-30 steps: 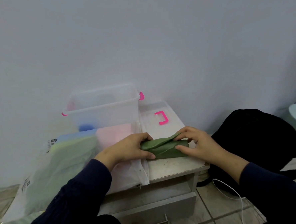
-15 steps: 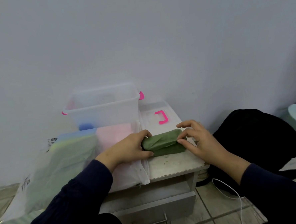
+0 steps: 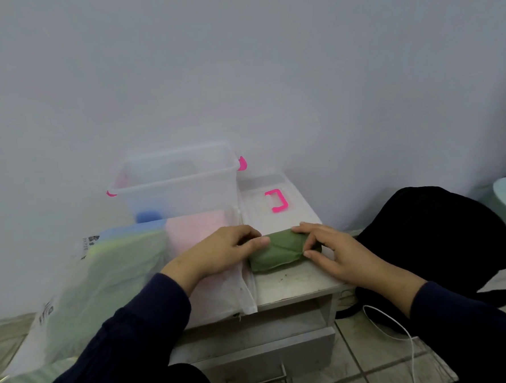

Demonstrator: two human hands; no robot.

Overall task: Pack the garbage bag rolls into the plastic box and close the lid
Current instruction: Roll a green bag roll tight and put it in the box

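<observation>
A green garbage bag roll (image 3: 279, 252) lies on the small white table (image 3: 295, 280), rolled into a tight bundle. My left hand (image 3: 220, 252) grips its left end and my right hand (image 3: 329, 246) pinches its right end. Behind them stands the clear plastic box (image 3: 177, 181) with pink latches, open, with a blue roll (image 3: 148, 216) inside at the bottom. Its clear lid (image 3: 264, 196) with a pink handle (image 3: 277, 200) lies flat to the right of the box.
A translucent bag (image 3: 103, 277) holding blue, green and pink sheets covers the table's left side and hangs over its edge. A black cloth heap (image 3: 444, 233) and a white cable (image 3: 402, 333) lie on the tiled floor at the right. A drawer (image 3: 255, 351) sits below.
The green bag went from a loosely folded strip to a tight roll, and both hands shifted slightly away from me while rolling it.
</observation>
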